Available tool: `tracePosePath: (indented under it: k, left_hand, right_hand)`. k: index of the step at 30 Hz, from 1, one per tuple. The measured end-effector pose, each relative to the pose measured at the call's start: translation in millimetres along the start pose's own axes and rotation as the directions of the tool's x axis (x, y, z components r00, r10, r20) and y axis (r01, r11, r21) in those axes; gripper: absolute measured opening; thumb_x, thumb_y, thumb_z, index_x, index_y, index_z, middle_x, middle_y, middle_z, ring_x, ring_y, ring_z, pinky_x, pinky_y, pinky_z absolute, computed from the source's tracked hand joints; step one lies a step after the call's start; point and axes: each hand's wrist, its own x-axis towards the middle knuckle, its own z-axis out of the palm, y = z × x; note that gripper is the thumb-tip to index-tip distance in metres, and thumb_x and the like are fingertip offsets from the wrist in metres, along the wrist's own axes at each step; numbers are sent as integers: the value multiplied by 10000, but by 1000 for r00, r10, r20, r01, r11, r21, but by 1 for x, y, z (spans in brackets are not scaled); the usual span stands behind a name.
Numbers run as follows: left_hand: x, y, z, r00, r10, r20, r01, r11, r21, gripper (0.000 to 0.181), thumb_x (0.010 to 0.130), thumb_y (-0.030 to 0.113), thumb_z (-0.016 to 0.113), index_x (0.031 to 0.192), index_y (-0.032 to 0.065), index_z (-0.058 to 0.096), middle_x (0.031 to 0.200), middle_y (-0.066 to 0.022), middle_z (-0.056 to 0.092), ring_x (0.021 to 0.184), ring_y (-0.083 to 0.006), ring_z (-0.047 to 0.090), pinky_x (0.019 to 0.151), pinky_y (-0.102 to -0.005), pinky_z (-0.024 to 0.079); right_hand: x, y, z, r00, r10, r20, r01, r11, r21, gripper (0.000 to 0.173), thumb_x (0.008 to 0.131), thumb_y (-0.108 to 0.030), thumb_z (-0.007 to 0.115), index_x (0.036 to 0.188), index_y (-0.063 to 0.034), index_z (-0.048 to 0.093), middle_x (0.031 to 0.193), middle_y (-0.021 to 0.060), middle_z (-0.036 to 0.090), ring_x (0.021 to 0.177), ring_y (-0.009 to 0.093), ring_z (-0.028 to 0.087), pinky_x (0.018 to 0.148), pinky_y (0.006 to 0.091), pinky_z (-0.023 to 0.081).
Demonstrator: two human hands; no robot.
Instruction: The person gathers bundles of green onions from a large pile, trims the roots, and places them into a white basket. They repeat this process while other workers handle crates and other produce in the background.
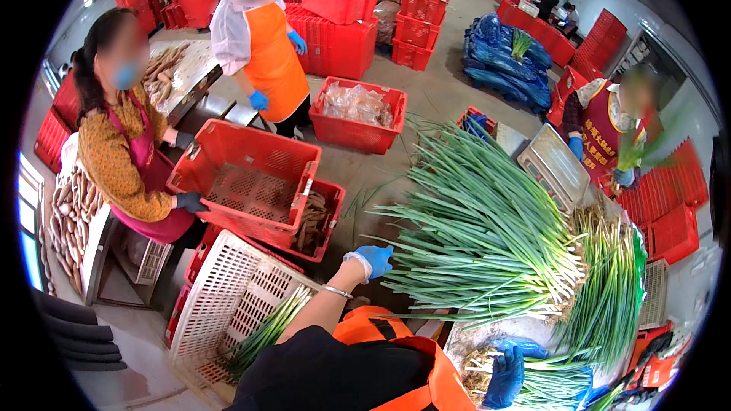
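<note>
My left hand (374,261), in a blue glove with a bracelet at the wrist, is held out beside the leaf tips of a large pile of green onions (485,228), nothing visible in it. Low on the right, my right hand (505,377), also blue-gloved, has its fingers raised beside a smaller bunch of green onions (551,385) lying on blue plastic. More green onions (605,279) lie at the table's right side, roots toward the scale. On my left, a white plastic basket (220,279) stands tilted with some green onions (268,325) inside.
A co-worker (128,142) at left holds a red crate (251,182) above another red crate (328,220) of brown roots. A person in an orange apron (274,57) stands behind. A metal scale (554,165) is near a co-worker (605,120) holding onions. A red crate (357,137) holds clear plastic.
</note>
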Motion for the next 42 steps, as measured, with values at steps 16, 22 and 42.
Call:
tracePosePath:
  k: [16,22,42]
  left_hand:
    - [8,-5,9,1000,-3,5,3,1000,-12,512,834,267,484,1274,38,357,1078,-213,556,972,-356,541,828,-426,434]
    - [10,-27,23,999,-37,16,37,999,-32,534,850,286,472,1287,12,335,1106,-215,540,1001,-357,525,845,-406,429]
    - [59,91,-152,611,182,-770,-503,841,-200,620,832,178,483,1375,141,185,790,-272,556,699,-398,543,665,-460,424]
  right_hand:
    - [16,-7,6,1000,28,-2,-28,1000,-3,329,848,-176,516,1143,-32,522,976,71,598,816,145,567,752,273,447]
    - [22,-7,30,995,82,62,-80,996,-31,316,856,-144,501,1145,-18,524,935,67,611,780,140,565,732,261,450]
    - [-16,-17,14,1000,-23,-20,22,997,-68,307,858,-150,487,1140,-37,526,849,46,605,692,123,551,668,246,452]
